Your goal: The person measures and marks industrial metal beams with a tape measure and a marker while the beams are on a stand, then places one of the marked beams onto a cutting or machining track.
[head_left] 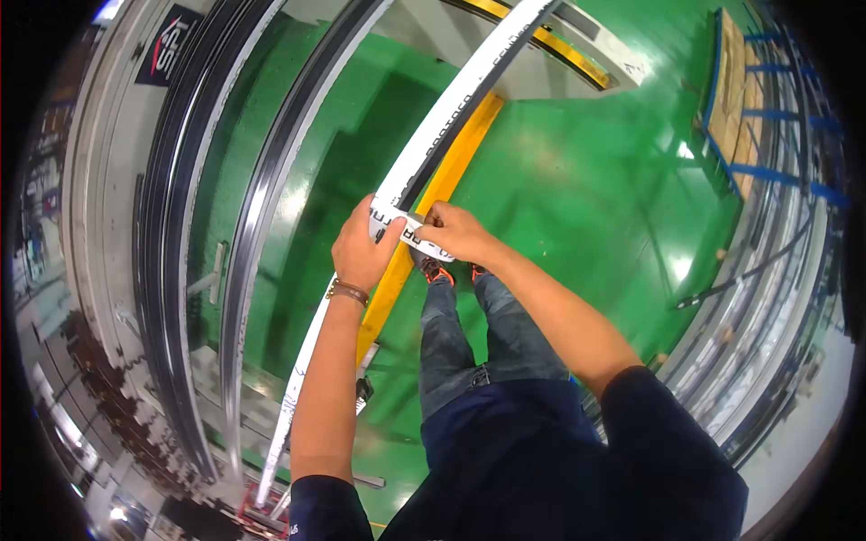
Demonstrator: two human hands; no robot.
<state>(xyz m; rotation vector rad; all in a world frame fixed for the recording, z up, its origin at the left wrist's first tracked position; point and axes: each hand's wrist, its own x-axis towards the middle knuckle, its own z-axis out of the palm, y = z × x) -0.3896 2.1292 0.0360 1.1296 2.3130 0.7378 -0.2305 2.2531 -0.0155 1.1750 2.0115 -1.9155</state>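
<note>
A long bar with a white face and a dark edge [431, 135] runs diagonally past me, from the upper right down to the lower left. My left hand [363, 248] is closed around it, the thumb pressing at a white printed film strip [409, 234]. That strip angles off the bar's side toward my right hand [458, 234], which pinches it between thumb and fingers. Black lettering shows on the strip and along the bar's dark edge. How far the film is stuck to the bar beneath my left hand is hidden.
A yellow beam [465, 149] lies below the bar. Dark long profiles [185, 144] and a silver-edged one [262, 194] stretch along the left. At right are wooden boards [729, 99] and a blue-barred rack [785, 171]. My feet are on the green floor [586, 180].
</note>
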